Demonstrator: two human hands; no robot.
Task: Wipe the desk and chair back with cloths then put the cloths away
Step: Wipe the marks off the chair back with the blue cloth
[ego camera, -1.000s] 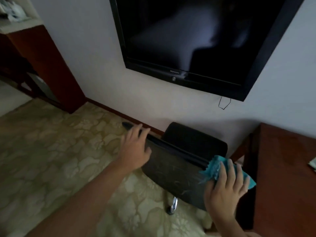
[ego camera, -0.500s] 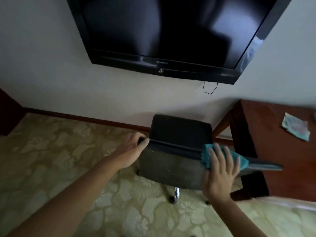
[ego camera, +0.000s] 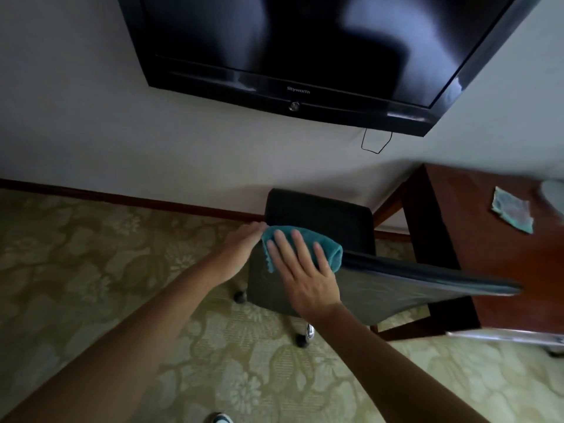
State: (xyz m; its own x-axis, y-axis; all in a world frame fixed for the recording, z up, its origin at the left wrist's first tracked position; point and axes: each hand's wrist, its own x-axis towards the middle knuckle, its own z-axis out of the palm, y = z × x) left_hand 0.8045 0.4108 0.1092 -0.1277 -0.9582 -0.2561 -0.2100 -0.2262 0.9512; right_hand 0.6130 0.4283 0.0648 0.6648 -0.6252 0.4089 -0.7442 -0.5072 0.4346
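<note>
Right hand point(ego camera: 305, 271), fingers flat, presses cloth point(ego camera: 308, 239) on chair back point(ego camera: 396, 288) to wipe; left hand point(ego camera: 244, 241) grips the back's left end, steadying it.

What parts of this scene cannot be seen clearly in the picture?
- Left hand, head view: its fingertips are hidden behind the teal cloth and the chair back.
- Part of the chair back's top edge: covered by the cloth and the right hand.
- Chair base: mostly hidden by the chair back.
- Desk: cut off by the right edge, blurred there.
- Second cloth on the desk: its pattern is too blurred to read.
</note>
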